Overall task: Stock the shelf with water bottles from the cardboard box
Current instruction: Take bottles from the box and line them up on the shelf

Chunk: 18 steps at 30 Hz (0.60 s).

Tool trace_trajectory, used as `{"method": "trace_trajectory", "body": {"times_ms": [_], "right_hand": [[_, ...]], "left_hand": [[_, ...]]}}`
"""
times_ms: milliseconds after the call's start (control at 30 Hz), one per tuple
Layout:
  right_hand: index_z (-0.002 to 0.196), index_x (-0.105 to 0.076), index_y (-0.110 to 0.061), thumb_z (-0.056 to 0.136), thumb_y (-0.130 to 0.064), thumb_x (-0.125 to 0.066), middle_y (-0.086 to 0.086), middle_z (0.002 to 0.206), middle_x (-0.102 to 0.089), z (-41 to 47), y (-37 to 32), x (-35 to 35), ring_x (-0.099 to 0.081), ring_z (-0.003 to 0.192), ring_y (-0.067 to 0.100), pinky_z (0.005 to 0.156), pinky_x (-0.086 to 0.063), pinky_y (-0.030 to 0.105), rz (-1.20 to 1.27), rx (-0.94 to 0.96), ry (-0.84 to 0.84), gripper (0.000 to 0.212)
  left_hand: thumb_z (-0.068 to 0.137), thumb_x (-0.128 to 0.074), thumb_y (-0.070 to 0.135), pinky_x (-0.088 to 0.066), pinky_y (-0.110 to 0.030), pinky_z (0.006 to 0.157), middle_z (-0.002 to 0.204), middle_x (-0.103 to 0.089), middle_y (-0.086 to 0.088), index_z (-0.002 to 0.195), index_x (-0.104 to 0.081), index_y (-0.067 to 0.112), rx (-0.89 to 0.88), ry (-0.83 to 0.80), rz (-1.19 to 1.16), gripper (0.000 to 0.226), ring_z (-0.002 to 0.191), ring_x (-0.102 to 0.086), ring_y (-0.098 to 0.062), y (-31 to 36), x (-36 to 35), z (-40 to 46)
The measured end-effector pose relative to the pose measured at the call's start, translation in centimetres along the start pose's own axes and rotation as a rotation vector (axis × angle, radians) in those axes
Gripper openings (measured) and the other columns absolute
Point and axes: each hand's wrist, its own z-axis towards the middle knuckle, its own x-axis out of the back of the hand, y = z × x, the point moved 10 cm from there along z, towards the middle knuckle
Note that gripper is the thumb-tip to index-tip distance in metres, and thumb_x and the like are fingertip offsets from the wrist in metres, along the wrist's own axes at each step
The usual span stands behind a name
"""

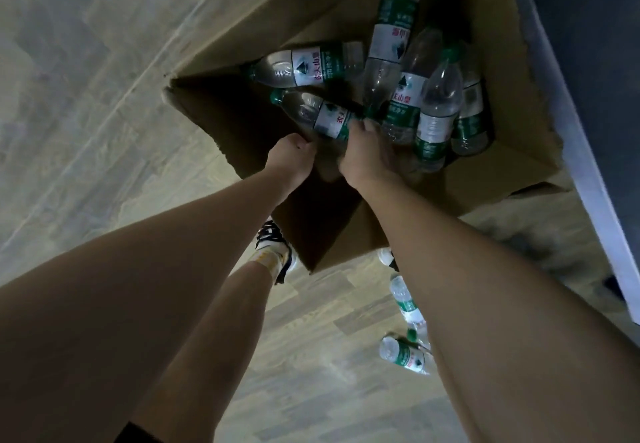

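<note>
The cardboard box (485, 179) is brown, open at the top, with ragged torn edges, and it surrounds both hands. The right hand (367, 155) reaches down into it and has its fingers curled around the lower body of a clear water bottle (320, 113) with a green cap and a white-and-green label; this bottle lies tilted, its cap pointing away to the left of the grip. The left hand (292, 157), just beside the right one, has its fingers curled over the near box wall, gripping the cardboard edge.

Beyond the grip, further into the box, a heap of like bottles (436, 107) lies crossed over one another, some on their sides, some leaning; one long bottle (311, 67) lies flat just above the held one, and another rests touching the held bottle near the fingers, crowding the grip.

Behind the hands, toward the person, a shoe (277, 252) stands by the box corner on the wood-patterned floor (86, 96). Two loose bottles (405, 356) lie on the floor under the right forearm, well apart from the grip.
</note>
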Motion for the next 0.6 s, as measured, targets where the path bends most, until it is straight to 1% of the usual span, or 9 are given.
{"method": "trace_trajectory", "body": {"times_ms": [100, 167, 233, 300, 367, 433, 533, 567, 600], "right_hand": [[0.149, -0.034, -0.015, 0.089, -0.015, -0.065, 0.011, 0.147, -0.038, 3.3, -1.0, -1.9, -0.039, 0.134, 0.031, 0.111, -0.036, 0.044, -0.098, 0.072, 0.018, 0.068], [0.149, -0.033, -0.014, 0.090, -0.013, -0.063, 0.013, 0.148, -0.036, 5.0, -1.3, -2.9, -0.037, 0.135, 0.032, 0.111, -0.034, 0.045, -0.151, 0.087, 0.060, 0.066], [0.149, -0.032, -0.012, 0.091, -0.012, -0.060, 0.016, 0.147, -0.038, 6.3, -1.8, -3.5, -0.039, 0.135, 0.034, 0.113, -0.031, 0.045, -0.251, 0.109, 0.102, 0.064], [0.148, -0.034, -0.010, 0.092, -0.011, -0.058, 0.019, 0.145, -0.041, 7.4, -2.4, -3.8, -0.040, 0.133, 0.036, 0.114, -0.029, 0.045, -0.340, 0.121, 0.113, 0.061], [0.144, -0.040, -0.009, 0.090, -0.010, -0.062, 0.019, 0.144, -0.042, 7.9, -2.7, -4.1, -0.041, 0.131, 0.036, 0.111, -0.034, 0.046, -0.358, 0.090, 0.065, 0.058], [0.137, -0.050, -0.011, 0.084, -0.017, -0.074, 0.016, 0.140, -0.044, 7.4, -2.2, -4.6, -0.045, 0.127, 0.034, 0.104, -0.041, 0.046, -0.271, 0.004, -0.043, 0.058], [0.126, -0.059, -0.014, 0.078, -0.028, -0.082, 0.008, 0.128, -0.056, 3.8, 0.1, -5.8, -0.056, 0.116, 0.028, 0.089, -0.045, 0.038, 0.057, -0.157, -0.193, 0.054], [0.123, -0.061, -0.015, 0.076, -0.031, -0.084, 0.007, 0.122, -0.061, 2.0, 1.0, -5.9, -0.058, 0.113, 0.027, 0.086, -0.046, 0.037, 0.170, -0.209, -0.210, 0.055], [0.121, -0.062, -0.016, 0.073, -0.034, -0.085, 0.005, 0.118, -0.064, 0.1, 1.9, -5.8, -0.060, 0.110, 0.027, 0.084, -0.047, 0.036, 0.254, -0.253, -0.209, 0.056]], "left_hand": [[0.097, -0.049, 0.032, -0.055, -0.044, 0.090, 0.099, -0.067, -0.005, 0.102, -0.060, 0.022, 0.009, 0.019, -0.045, 0.016, 0.093, -0.065, -0.022, -1.0, 0.1, 3.3], [0.098, -0.049, 0.031, -0.056, -0.042, 0.089, 0.099, -0.067, -0.005, 0.102, -0.059, 0.024, 0.031, 0.021, -0.087, 0.013, 0.092, -0.065, -0.021, -1.6, 0.2, 5.0], [0.100, -0.047, 0.027, -0.055, -0.038, 0.087, 0.097, -0.067, -0.005, 0.099, -0.057, 0.025, 0.065, 0.009, -0.145, 0.011, 0.089, -0.065, -0.020, -2.1, 0.2, 6.1], [0.100, -0.046, 0.026, -0.055, -0.038, 0.086, 0.091, -0.065, -0.004, 0.095, -0.057, 0.023, 0.075, 0.004, -0.178, 0.014, 0.086, -0.063, -0.021, -2.1, 0.2, 6.7], [0.100, -0.045, 0.026, -0.055, -0.038, 0.085, 0.086, -0.064, -0.004, 0.093, -0.058, 0.021, 0.073, 0.000, -0.199, 0.016, 0.085, -0.063, -0.022, -1.8, 0.5, 6.6], [0.101, -0.045, 0.027, -0.055, -0.039, 0.083, 0.089, -0.064, -0.006, 0.102, -0.060, 0.015, 0.075, -0.013, -0.226, 0.019, 0.088, -0.065, -0.024, -1.7, 0.8, 6.1], [0.102, -0.043, 0.026, -0.055, -0.038, 0.079, 0.092, -0.064, -0.010, 0.122, -0.055, 0.007, 0.106, -0.047, -0.271, 0.030, 0.091, -0.064, -0.029, -1.0, 1.1, 3.5], [0.103, -0.042, 0.025, -0.054, -0.040, 0.081, 0.097, -0.064, -0.013, 0.126, -0.052, 0.005, 0.118, -0.062, -0.276, 0.033, 0.094, -0.064, -0.031, -0.9, 1.2, 2.5], [0.103, -0.041, 0.023, -0.053, -0.043, 0.086, 0.104, -0.064, -0.016, 0.129, -0.050, 0.004, 0.126, -0.089, -0.277, 0.034, 0.098, -0.063, -0.034, -0.4, 1.1, 1.2]]}}
